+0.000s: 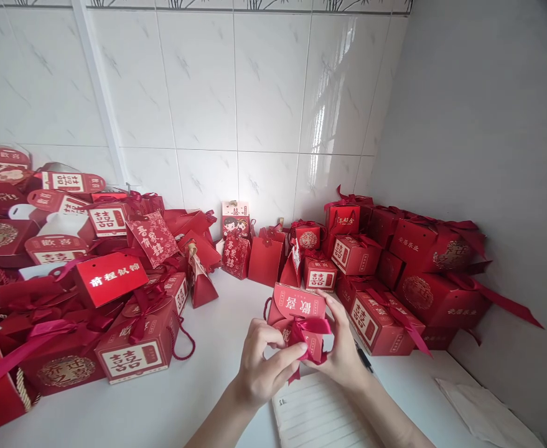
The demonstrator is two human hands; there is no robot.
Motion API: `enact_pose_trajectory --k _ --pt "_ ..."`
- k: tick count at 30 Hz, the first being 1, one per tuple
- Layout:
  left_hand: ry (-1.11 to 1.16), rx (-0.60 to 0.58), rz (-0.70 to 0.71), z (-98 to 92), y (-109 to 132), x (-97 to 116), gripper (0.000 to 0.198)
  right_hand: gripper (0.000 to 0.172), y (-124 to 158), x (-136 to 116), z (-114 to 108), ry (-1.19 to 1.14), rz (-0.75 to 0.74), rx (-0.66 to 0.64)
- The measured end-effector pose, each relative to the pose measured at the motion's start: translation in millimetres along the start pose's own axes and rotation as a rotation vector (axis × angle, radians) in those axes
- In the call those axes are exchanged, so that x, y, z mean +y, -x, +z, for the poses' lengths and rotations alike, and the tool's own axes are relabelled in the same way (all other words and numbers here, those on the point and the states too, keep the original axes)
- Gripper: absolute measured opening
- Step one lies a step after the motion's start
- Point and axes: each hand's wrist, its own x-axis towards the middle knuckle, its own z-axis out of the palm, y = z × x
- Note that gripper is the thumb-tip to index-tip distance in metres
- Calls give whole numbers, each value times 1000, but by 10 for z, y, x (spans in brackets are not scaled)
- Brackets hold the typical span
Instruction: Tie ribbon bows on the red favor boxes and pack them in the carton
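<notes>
Between my two hands is a small red gift box with white lettering on its flaps, raised over the table. A dark pink ribbon bow sits on its front. My left hand pinches at the ribbon and the box's lower front, thumb and fingers close together. My right hand grips the box from the right side, its fingers along the edge and the thumb low. A dark red cord handle shows at the box's left side. The far side and underside are hidden.
A lined notebook lies below my hands, with a black pen beside it. Red gift boxes are heaped on the left and stacked on the right. A white cloth or paper lies near the grey wall.
</notes>
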Motion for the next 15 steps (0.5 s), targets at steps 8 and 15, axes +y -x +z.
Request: enact_pose_trajectory --k 8,15 --pt "61 28 -24 23 6 12 27 88 11 41 11 -9 -27 10" --pt "110 114 -84 35 -20 19 25 89 0 30 1 -9 -24 21"
